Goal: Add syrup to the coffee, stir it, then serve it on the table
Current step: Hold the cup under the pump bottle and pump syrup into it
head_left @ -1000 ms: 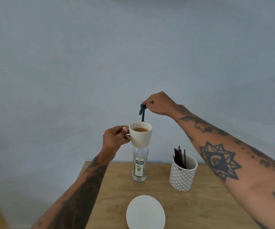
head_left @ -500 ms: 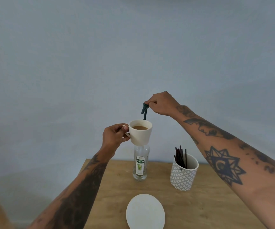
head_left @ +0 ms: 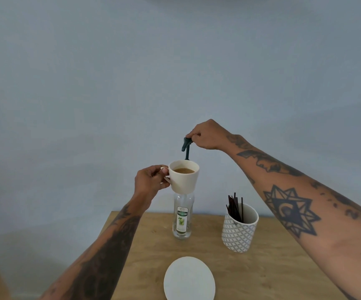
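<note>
My left hand [head_left: 151, 180] grips the handle of a cream cup [head_left: 185, 178] holding light brown coffee, raised in the air in front of a clear syrup bottle [head_left: 182, 217] that stands on the wooden table [head_left: 261, 267]. The cup hides the bottle's neck. A dark green pump head [head_left: 186, 146] rises behind the cup's rim, its spout pointing left and down above the coffee. My right hand [head_left: 207, 135] has its curled fingers on top of the pump.
A white patterned pot [head_left: 239, 231] with several dark stir sticks [head_left: 234, 207] stands right of the bottle. A round white saucer [head_left: 189, 278] lies at the table's near edge. A plain grey wall is behind.
The cup and my left hand have risen slightly. My right hand and the pump head have shifted a little to the right.
</note>
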